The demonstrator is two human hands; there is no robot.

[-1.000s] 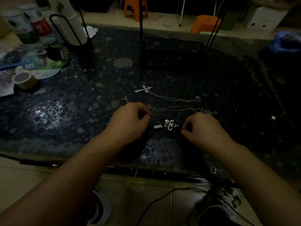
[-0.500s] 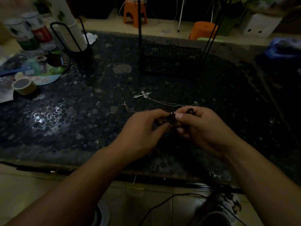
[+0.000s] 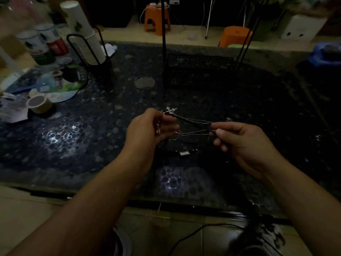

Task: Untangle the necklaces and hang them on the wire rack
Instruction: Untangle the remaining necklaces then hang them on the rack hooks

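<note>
Dark pebble-patterned worktop (image 3: 96, 145): carrying everything in the scene, with pale glare patches showing at near left and near centre.
Left hand (image 3: 147, 130): hovering above the worktop's middle, its fingers (image 3: 168, 120) curling around one end of the tangled necklaces, with something small and shiny hanging at the palm.
Right hand (image 3: 245, 139): hovering to the right of the left hand, its thumb and forefinger pinching the other end of the same strands.
Tangled necklaces (image 3: 192, 126): stretching between the two hands, lifted off the worktop; thin silver chains and a dark cord are running side by side, and how they are crossing cannot be told in the dim light.
Cross pendant (image 3: 170, 109): showing just beyond the left hand's fingertips, at the far end of a silver chain (image 3: 201, 120).
Silver bar pendant (image 3: 184, 153): lying on the worktop below the stretched strands, on a black cord (image 3: 181, 142) looping beneath the hands.
Wire rack (image 3: 199, 69): standing at the far centre of the worktop, well apart from the hands, with black uprights rising from a mesh base.
Paper cup stack (image 3: 83, 32): leaning in a black wire holder at far left.
Tape roll (image 3: 39, 104): sitting on the left side, near papers and printed tins.
Orange stools (image 3: 156, 17): standing on the floor beyond the worktop.
Black cable (image 3: 184, 239): trailing across the tiled floor near the person.
</note>
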